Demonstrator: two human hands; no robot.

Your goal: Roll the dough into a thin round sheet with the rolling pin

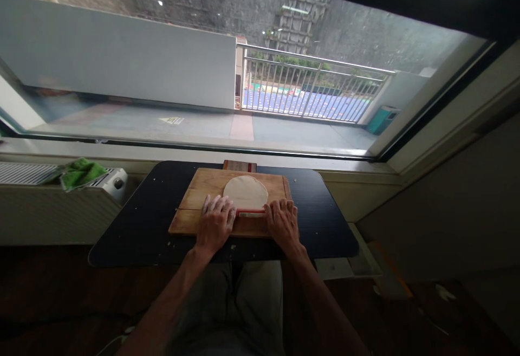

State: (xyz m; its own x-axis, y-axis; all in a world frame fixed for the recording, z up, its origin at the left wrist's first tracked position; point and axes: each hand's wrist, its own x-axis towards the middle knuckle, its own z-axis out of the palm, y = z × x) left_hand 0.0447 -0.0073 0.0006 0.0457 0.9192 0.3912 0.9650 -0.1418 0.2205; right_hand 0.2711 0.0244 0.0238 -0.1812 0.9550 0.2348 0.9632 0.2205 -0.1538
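A round, flat sheet of dough (245, 191) lies on a wooden board (189, 220). Along its near edge runs a slim reddish rolling pin (251, 213), of which only the middle shows between my hands. My left hand (216, 218) presses on the pin's left end, fingers curled over it and dusted with flour. At the other end, my right hand (283, 218) is bent over the pin in the same way. Both palms face down, and the pin's ends are hidden beneath them.
The board rests on a black table (134, 226) with scattered dough crumbs. A striped wooden block (239, 166) sits behind the board, near the window sill. To the left, a green cloth (83, 173) lies on a white radiator (117, 182).
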